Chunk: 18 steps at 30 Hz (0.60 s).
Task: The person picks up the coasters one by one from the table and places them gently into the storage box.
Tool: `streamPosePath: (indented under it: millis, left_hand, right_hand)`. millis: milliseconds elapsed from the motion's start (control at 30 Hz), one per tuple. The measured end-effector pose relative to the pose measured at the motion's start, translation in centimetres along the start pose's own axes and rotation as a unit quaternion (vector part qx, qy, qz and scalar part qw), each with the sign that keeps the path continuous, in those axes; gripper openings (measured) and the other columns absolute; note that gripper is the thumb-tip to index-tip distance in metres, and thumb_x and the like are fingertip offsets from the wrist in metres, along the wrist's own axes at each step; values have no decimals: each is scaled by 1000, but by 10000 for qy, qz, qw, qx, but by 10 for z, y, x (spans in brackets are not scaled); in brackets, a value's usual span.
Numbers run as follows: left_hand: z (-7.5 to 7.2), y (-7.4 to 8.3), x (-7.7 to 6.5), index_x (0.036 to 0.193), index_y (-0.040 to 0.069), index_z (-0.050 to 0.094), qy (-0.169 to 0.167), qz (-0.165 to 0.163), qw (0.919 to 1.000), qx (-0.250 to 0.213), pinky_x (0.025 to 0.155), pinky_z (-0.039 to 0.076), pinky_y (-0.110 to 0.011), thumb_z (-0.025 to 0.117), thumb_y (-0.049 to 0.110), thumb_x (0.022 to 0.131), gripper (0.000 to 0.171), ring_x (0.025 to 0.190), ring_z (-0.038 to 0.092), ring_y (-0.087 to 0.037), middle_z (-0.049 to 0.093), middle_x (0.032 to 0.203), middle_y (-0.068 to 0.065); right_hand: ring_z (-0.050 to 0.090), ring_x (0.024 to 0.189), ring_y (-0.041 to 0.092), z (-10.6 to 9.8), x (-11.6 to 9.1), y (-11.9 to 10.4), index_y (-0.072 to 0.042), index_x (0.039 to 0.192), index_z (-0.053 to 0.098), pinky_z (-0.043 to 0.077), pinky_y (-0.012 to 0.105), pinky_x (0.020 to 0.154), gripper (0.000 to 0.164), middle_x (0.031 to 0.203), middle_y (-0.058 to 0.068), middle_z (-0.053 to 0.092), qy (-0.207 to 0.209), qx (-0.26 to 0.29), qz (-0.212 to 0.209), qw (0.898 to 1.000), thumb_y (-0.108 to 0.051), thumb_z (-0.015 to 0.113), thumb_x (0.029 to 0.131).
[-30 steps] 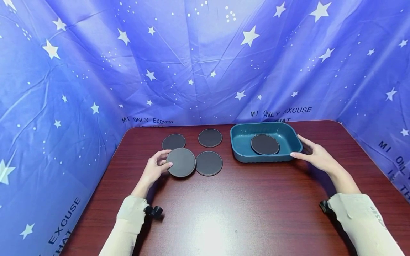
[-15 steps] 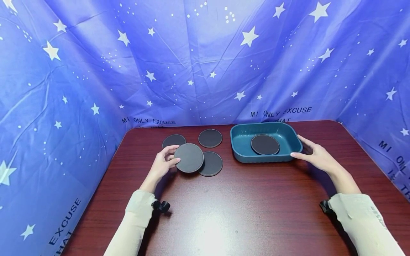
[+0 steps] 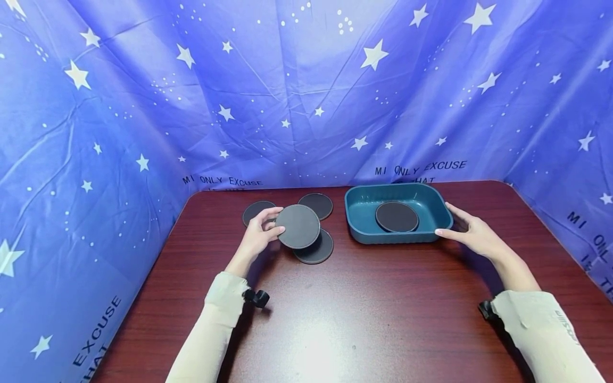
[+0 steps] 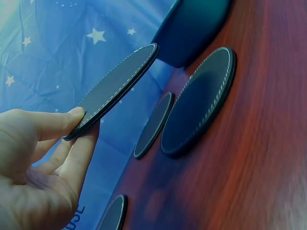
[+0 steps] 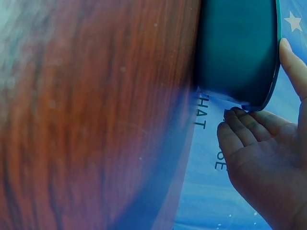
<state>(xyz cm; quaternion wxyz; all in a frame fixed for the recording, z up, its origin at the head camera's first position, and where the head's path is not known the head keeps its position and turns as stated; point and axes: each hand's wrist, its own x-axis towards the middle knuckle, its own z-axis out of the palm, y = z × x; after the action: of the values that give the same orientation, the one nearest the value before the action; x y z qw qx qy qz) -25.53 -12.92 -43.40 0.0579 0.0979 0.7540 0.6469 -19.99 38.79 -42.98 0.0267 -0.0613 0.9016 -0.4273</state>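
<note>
My left hand (image 3: pixel 258 234) pinches a round dark grey coaster (image 3: pixel 299 227) by its left edge, thumb on top and fingers below. In the left wrist view this coaster (image 4: pixel 117 86) is tilted and raised off the table, with pale stitching round its rim. Beneath and behind it, partly covered in the head view, lie a near coaster (image 3: pixel 320 251), a back coaster (image 3: pixel 323 205) and a left coaster (image 3: pixel 254 211). My right hand (image 3: pixel 471 234) touches the right end of a teal tray (image 3: pixel 388 239), thumb at the rim and fingers extended. Inside the tray lies another coaster (image 3: pixel 397 217).
The dark red wooden table (image 3: pixel 373 303) runs under everything. A blue star-printed curtain (image 3: pixel 287 106) hangs behind its back edge and along both sides. The tray's raised walls stand to the right of the loose coasters.
My left hand has carried the held coaster rightward and away from me, from over the front left coasters to over the near and back ones. The right hand and tray stay put.
</note>
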Motion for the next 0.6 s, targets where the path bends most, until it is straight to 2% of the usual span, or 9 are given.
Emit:
streamPosePath:
  millis: [233, 600]
  left_hand:
    - [15, 7, 10, 143, 5, 50, -106, -41, 9997, -194, 69, 58, -22, 65, -5, 91, 55, 94, 67, -6, 54, 132, -20]
    - [42, 17, 28, 141, 6, 52, -190, 4, 9989, -431, 73, 59, -22, 65, -7, 90, 55, 91, 66, -3, 57, 131, -18]
  right_hand:
    - [29, 141, 52, 1, 0, -1, -5, 160, 15, 29, -8, 84, 87, 158, 32, 27, 8, -7, -45, 10000, -26, 69, 95]
    - [28, 142, 53, 0, 0, 0, -4, 159, 15, 29, -8, 84, 87, 159, 32, 26, 0, -13, -63, 10000, -26, 69, 95]
